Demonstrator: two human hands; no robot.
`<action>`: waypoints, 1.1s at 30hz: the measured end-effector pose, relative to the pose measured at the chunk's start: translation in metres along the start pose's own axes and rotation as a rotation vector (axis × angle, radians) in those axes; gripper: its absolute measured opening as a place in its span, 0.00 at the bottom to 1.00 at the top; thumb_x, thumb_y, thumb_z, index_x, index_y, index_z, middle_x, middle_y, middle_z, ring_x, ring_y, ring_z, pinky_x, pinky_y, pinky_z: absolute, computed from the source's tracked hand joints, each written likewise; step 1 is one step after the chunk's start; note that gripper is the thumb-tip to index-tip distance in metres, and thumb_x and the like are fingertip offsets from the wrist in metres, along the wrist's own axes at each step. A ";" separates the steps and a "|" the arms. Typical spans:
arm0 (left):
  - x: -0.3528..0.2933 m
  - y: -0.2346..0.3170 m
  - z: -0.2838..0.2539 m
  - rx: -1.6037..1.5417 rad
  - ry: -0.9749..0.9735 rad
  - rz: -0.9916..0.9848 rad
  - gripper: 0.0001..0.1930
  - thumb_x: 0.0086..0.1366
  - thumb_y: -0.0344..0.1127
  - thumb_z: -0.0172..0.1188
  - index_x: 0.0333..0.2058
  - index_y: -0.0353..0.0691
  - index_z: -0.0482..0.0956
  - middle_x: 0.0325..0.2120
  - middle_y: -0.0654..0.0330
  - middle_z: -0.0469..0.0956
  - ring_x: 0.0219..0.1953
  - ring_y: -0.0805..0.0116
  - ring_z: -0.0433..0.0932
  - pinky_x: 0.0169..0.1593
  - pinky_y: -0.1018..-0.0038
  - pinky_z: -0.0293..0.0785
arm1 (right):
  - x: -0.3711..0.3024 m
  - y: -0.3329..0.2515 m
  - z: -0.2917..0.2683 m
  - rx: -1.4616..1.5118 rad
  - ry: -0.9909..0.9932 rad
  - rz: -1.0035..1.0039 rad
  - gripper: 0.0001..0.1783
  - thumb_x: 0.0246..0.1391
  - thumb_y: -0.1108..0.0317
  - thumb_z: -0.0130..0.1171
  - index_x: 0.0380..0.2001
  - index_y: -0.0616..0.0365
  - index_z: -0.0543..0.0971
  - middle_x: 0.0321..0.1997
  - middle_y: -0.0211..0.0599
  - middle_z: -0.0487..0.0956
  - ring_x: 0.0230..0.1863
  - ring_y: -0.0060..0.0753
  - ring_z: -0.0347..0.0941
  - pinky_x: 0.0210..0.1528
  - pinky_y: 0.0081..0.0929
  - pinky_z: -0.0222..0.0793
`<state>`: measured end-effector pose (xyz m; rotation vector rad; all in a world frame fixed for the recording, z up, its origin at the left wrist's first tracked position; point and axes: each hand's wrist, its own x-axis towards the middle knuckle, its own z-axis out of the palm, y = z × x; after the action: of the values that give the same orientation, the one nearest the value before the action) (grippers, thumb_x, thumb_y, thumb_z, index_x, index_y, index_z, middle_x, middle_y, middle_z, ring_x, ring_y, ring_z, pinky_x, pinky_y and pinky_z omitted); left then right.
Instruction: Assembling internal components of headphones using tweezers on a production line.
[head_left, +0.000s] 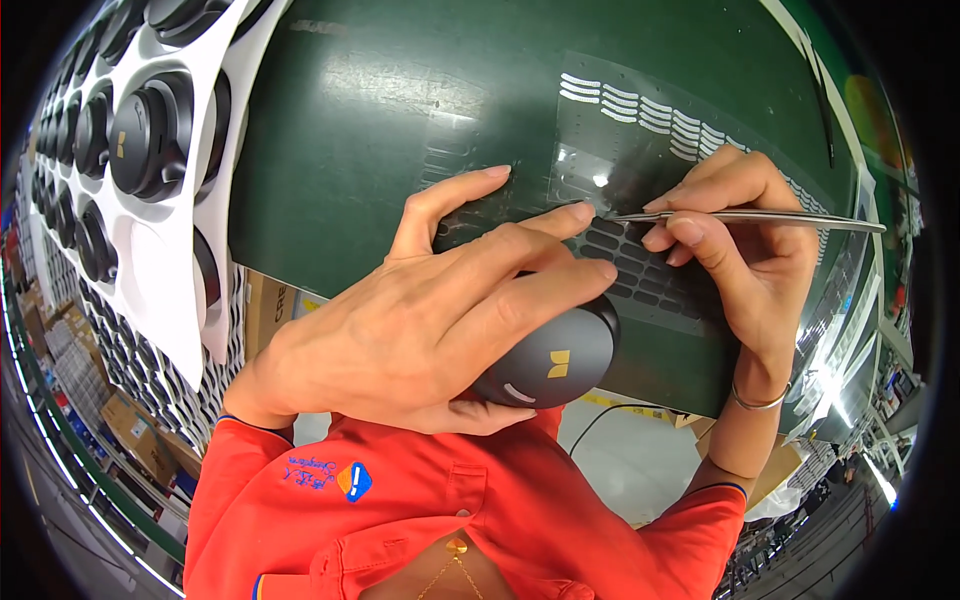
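Note:
My left hand (430, 310) is closed round a dark grey headphone ear cup (575, 345) with a gold mark on it, at the table's near edge. Its index fingertip reaches the clear sticker sheet (600, 170) lying on the table. White wavy strips run along the sheet's far side, and rows of dark rounded stickers (650, 275) fill the near side. In my right hand (750, 225) a pair of metal tweezers (790, 217) is pinched, pointing left. The tips meet the sheet beside my left index finger; whether they grip a sticker is too small to tell.
White moulded trays (190, 280) holding several black headphones (150, 135) stand at the left of the green table (360, 80). Cardboard boxes (140, 430) sit on the lower left. A thin black cable (590, 425) hangs below the table's near edge.

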<state>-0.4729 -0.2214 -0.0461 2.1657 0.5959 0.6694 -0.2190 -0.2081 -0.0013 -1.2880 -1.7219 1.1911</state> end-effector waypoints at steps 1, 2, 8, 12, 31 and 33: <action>0.001 0.000 0.000 -0.026 0.031 0.009 0.42 0.41 0.43 0.77 0.55 0.36 0.69 0.53 0.50 0.74 0.60 0.56 0.71 0.67 0.51 0.46 | 0.000 -0.002 -0.002 0.017 -0.002 -0.017 0.07 0.56 0.74 0.61 0.34 0.66 0.75 0.33 0.45 0.77 0.29 0.27 0.78 0.30 0.17 0.72; 0.002 0.000 0.000 -0.019 0.038 0.021 0.42 0.41 0.43 0.77 0.55 0.36 0.69 0.53 0.50 0.74 0.60 0.56 0.71 0.67 0.51 0.46 | 0.000 -0.003 -0.005 0.033 -0.005 -0.037 0.07 0.57 0.72 0.61 0.34 0.65 0.75 0.33 0.44 0.77 0.27 0.27 0.77 0.29 0.17 0.72; 0.005 0.003 -0.018 -0.255 0.089 0.060 0.47 0.38 0.43 0.79 0.57 0.33 0.67 0.54 0.44 0.72 0.57 0.52 0.73 0.64 0.54 0.57 | -0.004 -0.013 -0.025 0.332 0.105 -0.216 0.07 0.60 0.72 0.57 0.34 0.64 0.72 0.29 0.45 0.76 0.24 0.28 0.75 0.25 0.19 0.72; 0.006 0.012 -0.017 -1.129 0.488 -0.130 0.55 0.43 0.54 0.76 0.62 0.27 0.58 0.57 0.47 0.69 0.58 0.53 0.72 0.62 0.63 0.66 | -0.025 -0.062 0.005 0.235 0.463 -0.162 0.09 0.63 0.68 0.53 0.34 0.63 0.68 0.27 0.44 0.74 0.20 0.27 0.72 0.22 0.21 0.70; 0.030 0.015 -0.004 -0.677 0.796 0.436 0.39 0.51 0.25 0.70 0.59 0.49 0.59 0.54 0.53 0.62 0.62 0.51 0.67 0.63 0.43 0.66 | -0.033 -0.068 0.049 0.147 0.333 -0.409 0.11 0.57 0.82 0.54 0.42 0.67 0.66 0.36 0.53 0.76 0.28 0.30 0.79 0.33 0.21 0.78; 0.030 0.017 -0.004 -0.698 0.794 0.442 0.31 0.58 0.22 0.64 0.57 0.50 0.61 0.54 0.53 0.61 0.62 0.51 0.67 0.62 0.43 0.68 | -0.033 -0.069 0.053 0.174 0.334 -0.383 0.11 0.58 0.82 0.53 0.42 0.67 0.66 0.36 0.53 0.76 0.27 0.29 0.79 0.32 0.20 0.77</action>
<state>-0.4494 -0.2110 -0.0228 1.3203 0.1914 1.7189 -0.2804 -0.2606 0.0442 -0.9371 -1.4967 0.8289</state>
